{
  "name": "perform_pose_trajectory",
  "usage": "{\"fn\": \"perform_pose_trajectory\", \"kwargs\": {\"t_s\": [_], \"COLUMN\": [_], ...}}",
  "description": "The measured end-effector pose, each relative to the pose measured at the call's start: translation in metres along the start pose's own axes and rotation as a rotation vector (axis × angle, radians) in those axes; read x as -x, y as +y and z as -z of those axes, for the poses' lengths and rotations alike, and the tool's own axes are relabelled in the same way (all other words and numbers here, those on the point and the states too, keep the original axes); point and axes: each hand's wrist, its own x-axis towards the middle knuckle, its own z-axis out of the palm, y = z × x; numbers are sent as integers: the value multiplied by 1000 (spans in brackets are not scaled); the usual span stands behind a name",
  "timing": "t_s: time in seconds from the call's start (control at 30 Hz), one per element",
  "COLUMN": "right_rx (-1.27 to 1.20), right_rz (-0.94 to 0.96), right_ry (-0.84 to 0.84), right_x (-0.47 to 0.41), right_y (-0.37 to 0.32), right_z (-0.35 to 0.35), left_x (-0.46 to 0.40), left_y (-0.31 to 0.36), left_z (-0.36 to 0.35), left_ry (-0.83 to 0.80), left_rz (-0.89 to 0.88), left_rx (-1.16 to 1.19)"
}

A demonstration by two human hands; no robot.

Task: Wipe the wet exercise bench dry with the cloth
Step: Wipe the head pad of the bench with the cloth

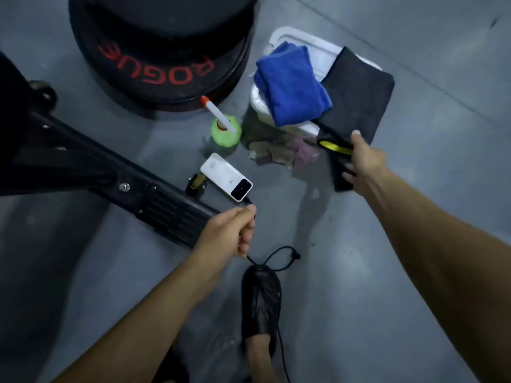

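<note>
Here, my right hand [359, 158] reaches out over the grey floor and grips the near end of a dark grey folded cloth with a yellow tag [359, 89], fingers curled round its edge by the tag. The rest of that cloth lies draped across the right side of a white plastic tub [304, 48], which I take as my landmark. A bright blue folded towel [290, 84] sits on the tub's left side, beside the grey cloth. In front of the tub, crumpled pale rags [279, 153] lie on the floor. Left of the tub stands a green spray bottle with a white and orange nozzle [225, 128], and beyond it a stack of black weight plates with red lettering [163, 51]. Nearer me than the tub lies a white power bank [225, 176], its black cable [279, 261] pinched in my left hand [229, 233], fingers closed around it. The black metal frame of the exercise bench [110, 172] runs far left of the tub. My black shoe [261, 305] is below.
</note>
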Motion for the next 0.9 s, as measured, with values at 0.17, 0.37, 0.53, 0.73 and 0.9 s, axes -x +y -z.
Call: {"fn": "perform_pose_trajectory", "kwargs": {"t_s": [0.17, 0.37, 0.53, 0.73, 0.9], "right_rx": [-53, -164, -69, 151, 270], "right_rz": [13, 207, 439, 669, 819], "right_ry": [94, 109, 63, -185, -642], "right_x": [-24, 1, 67, 204, 335], "right_y": [-8, -19, -33, -34, -41], "right_z": [-7, 5, 27, 55, 63], "left_x": [-4, 31, 82, 150, 205], "left_y": [-13, -21, -6, 26, 52], "left_z": [8, 15, 27, 48, 81], "left_ry": [0, -18, -2, 47, 244], "left_rz": [2, 50, 30, -65, -299], "left_rx": [-29, -66, 6, 114, 88]}}
